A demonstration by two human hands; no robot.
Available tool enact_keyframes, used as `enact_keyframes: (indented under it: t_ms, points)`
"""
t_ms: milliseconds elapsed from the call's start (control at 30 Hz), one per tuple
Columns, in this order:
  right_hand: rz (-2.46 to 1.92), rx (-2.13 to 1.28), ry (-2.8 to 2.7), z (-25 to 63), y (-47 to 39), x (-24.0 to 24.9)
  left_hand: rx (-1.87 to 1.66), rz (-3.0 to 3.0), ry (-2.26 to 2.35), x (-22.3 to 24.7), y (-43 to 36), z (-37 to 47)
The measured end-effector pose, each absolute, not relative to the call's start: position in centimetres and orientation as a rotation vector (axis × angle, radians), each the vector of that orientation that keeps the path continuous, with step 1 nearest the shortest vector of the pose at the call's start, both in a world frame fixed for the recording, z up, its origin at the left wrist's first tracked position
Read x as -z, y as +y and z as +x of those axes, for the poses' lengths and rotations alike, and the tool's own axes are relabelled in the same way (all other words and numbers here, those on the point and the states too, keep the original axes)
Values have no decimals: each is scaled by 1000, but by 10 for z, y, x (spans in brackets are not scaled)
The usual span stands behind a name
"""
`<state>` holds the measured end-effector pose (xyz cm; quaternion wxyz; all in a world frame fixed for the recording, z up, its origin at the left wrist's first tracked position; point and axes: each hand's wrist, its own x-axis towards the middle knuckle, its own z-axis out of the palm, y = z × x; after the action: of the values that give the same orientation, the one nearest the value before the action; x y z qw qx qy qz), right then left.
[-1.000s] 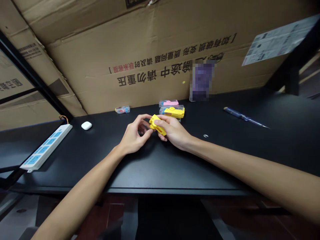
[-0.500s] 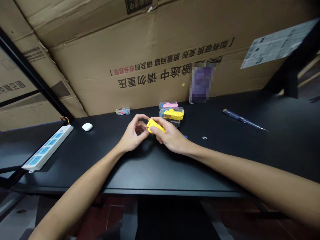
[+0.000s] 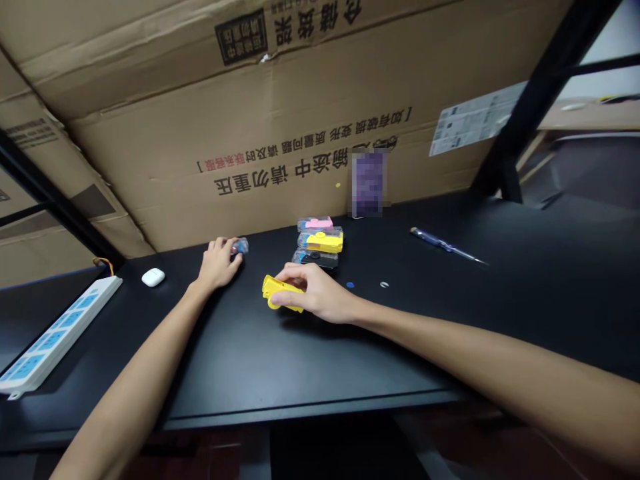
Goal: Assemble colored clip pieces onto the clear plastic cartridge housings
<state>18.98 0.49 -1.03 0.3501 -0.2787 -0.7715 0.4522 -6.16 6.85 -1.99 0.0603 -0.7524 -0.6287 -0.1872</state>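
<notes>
My right hand (image 3: 320, 291) grips a yellow plastic piece (image 3: 281, 293) between thumb and fingers, just above the black table. Farther left, my left hand (image 3: 219, 262) has its fingers around a small clear item (image 3: 241, 246) near the cardboard; the item's right end sticks out past the fingers. Behind my right hand lie three clear-ended items in a column: one pink (image 3: 319, 223), one yellow (image 3: 324, 241) and one black (image 3: 323, 261).
A white power strip (image 3: 60, 333) and a white case (image 3: 153, 277) are at the left. To the right lie a screwdriver (image 3: 445, 245), a blue disc (image 3: 350, 285) and a small white clip (image 3: 384, 285). Cardboard (image 3: 175, 120) stands along the back.
My left hand has left the yellow piece and moved left and back to the clear item. My right hand still holds the yellow piece. The camera view has shifted to the right.
</notes>
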Motion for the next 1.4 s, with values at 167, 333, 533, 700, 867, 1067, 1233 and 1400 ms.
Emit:
enact_keyframes:
  t_ms: [167,333,533,700,867,1067,1233,1400]
  points:
    - [-754,-1183,-1897,187,3,11,617,-2473,-1541,11,25,-21]
    - [-764,-1217,-1853,190,8,16,752,-2725,-1496,16,19,-12]
    - [-857,-1407,-1633,191,17,22,1519,-2722,-1653,24,32,-16]
    - [-875,-1331,-1701,190,10,18,2339,-2449,-1775,13,29,-9]
    - [-833,-1205,-1802,190,4,16,2410,-2679,-1803,10,16,6]
    - [-799,-1229,-1899,192,7,17,2363,-2795,-1911,11,13,9]
    - [-781,-1179,-1957,192,5,16,1928,-2934,-1845,9,5,7]
    - [-775,-1195,-1954,192,3,16,1770,-2922,-1731,8,0,8]
